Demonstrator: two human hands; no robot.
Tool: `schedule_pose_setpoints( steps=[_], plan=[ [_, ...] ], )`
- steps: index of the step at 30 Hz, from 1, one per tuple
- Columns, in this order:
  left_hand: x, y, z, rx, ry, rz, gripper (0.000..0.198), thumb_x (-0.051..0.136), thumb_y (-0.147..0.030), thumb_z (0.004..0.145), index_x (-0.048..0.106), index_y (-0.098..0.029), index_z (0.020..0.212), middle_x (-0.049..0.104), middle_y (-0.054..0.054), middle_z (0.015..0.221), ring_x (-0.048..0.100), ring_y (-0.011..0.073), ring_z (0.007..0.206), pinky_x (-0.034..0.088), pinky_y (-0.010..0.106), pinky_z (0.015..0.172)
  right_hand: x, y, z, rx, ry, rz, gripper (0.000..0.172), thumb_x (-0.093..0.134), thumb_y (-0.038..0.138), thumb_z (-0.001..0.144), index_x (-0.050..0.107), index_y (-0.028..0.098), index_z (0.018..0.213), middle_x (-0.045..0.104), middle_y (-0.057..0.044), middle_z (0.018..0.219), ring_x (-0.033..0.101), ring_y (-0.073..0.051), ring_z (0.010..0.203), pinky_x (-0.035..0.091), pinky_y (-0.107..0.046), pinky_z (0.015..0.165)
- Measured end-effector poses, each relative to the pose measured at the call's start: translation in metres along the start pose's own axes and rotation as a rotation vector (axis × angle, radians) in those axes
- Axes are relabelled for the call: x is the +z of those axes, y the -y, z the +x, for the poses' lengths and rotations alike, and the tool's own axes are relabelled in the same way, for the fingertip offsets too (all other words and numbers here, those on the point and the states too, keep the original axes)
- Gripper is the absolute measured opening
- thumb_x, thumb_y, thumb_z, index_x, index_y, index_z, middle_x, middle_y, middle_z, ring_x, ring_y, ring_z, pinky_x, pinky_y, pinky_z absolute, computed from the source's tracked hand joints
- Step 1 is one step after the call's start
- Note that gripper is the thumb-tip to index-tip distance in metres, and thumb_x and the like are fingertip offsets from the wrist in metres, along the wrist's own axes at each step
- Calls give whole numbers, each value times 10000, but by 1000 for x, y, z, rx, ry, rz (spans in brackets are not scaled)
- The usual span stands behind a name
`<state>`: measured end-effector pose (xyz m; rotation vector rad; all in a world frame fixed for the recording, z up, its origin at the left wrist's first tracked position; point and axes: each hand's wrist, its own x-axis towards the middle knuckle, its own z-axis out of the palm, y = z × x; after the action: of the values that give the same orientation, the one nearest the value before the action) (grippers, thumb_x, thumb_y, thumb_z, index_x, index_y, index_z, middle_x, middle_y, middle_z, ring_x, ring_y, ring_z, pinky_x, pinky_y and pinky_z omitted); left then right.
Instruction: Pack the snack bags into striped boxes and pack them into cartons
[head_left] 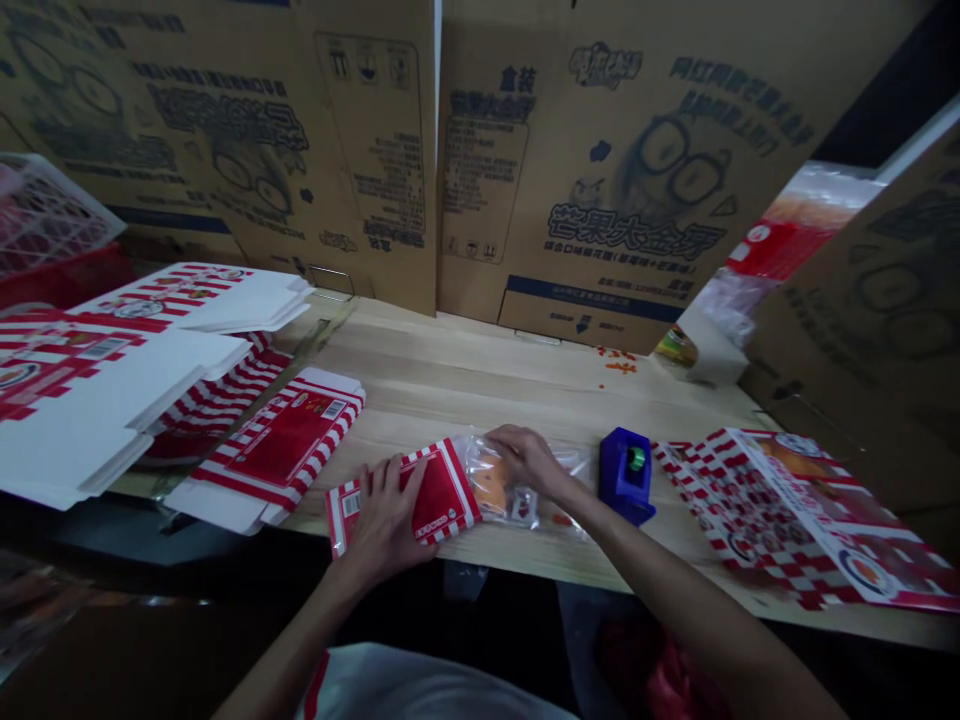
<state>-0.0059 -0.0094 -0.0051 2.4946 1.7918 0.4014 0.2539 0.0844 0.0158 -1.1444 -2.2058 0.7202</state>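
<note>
My left hand lies across a red-and-white printed carton, holding it against the table with fingers over its top and thumb at the near edge. At the carton's right end lies a clear plastic packet with orange contents. My right hand has its fingers closed on this packet; the fingertips are partly hidden. Whether the packet's left end is inside the carton I cannot tell. Just right of the packet stands a blue tape dispenser with a green core.
Flattened white-and-red cartons are stacked at left, beside another red carton. Striped printed packaging lies at right. Large brown cardboard boxes wall off the back. Small orange bits lie on the wooden table.
</note>
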Motion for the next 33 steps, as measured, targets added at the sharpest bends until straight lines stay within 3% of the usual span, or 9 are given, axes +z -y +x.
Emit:
schedule_pose_setpoints(
  steps=[3, 5, 10, 16, 19, 22, 27, 30, 33],
  plan=[
    [2, -4, 0, 32, 1, 24, 1020, 735, -467, 551, 349, -160, 1443, 395, 229, 1380, 362, 433, 1265, 127, 630, 1100, 7, 7, -5, -26, 193, -121, 311, 452, 273, 962, 666, 284, 1187, 650, -92, 1167, 585, -234, 1112, 182, -570, 1114],
    [3, -5, 1, 26, 25, 28, 1020, 735, -460, 547, 355, -150, 1442, 399, 234, 1380, 363, 432, 1271, 124, 627, 1104, 12, 8, -7, 21, 253, -214, 333, 450, 286, 971, 623, 336, 1252, 573, -103, 1300, 501, -265, 1238, 24, -675, 1093],
    [2, -6, 5, -25, 159, 17, 1032, 747, -487, 513, 387, -152, 1420, 422, 230, 1387, 361, 437, 1292, 146, 626, 1103, 20, -2, -10, 93, 356, -262, 392, 445, 272, 973, 541, 388, 1335, 338, -99, 1537, 194, -334, 1444, -53, -715, 1065],
    [4, -5, 7, -7, 161, -6, 1072, 754, -511, 511, 360, -141, 1437, 424, 237, 1381, 373, 423, 1288, 145, 607, 1112, 26, -6, -11, 31, 389, -126, 390, 482, 229, 941, 594, 350, 1294, 373, -97, 1522, 159, -334, 1456, -126, -686, 1065],
    [5, -4, 8, 13, 168, -1, 1072, 764, -488, 511, 352, -155, 1443, 427, 228, 1381, 369, 418, 1293, 144, 602, 1114, 34, -8, -8, 57, 291, 77, 321, 570, 213, 868, 702, 307, 1146, 461, -102, 1464, 240, -336, 1434, -96, -651, 1098],
    [6, -3, 9, 22, 201, 7, 1097, 774, -521, 504, 343, -176, 1452, 418, 222, 1396, 369, 418, 1295, 147, 612, 1108, 37, -17, -9, 162, 69, 217, 283, 535, 268, 869, 727, 235, 1074, 543, -128, 1380, 384, -301, 1368, 116, -591, 1144],
    [3, -2, 11, 25, 258, 13, 1134, 768, -597, 499, 341, -172, 1459, 393, 239, 1427, 353, 427, 1310, 160, 621, 1099, 2, -42, -34, 527, -384, 255, 458, 544, 457, 847, 642, 181, 1200, 671, -148, 1147, 584, -311, 1162, 449, -482, 982],
    [2, -3, 12, 11, 266, 9, 1127, 762, -610, 510, 348, -162, 1458, 385, 249, 1437, 350, 437, 1311, 165, 620, 1096, -16, -45, -55, 692, -378, 129, 614, 496, 539, 859, 566, 112, 1294, 664, -193, 1153, 580, -337, 1164, 416, -499, 1011],
    [3, -5, 12, 16, 267, 18, 1129, 762, -614, 518, 348, -148, 1460, 378, 263, 1438, 344, 445, 1312, 173, 620, 1088, 0, -29, -64, 684, -356, 152, 667, 438, 590, 875, 544, 101, 1316, 638, -194, 1215, 547, -327, 1213, 372, -484, 1058]
  ],
)
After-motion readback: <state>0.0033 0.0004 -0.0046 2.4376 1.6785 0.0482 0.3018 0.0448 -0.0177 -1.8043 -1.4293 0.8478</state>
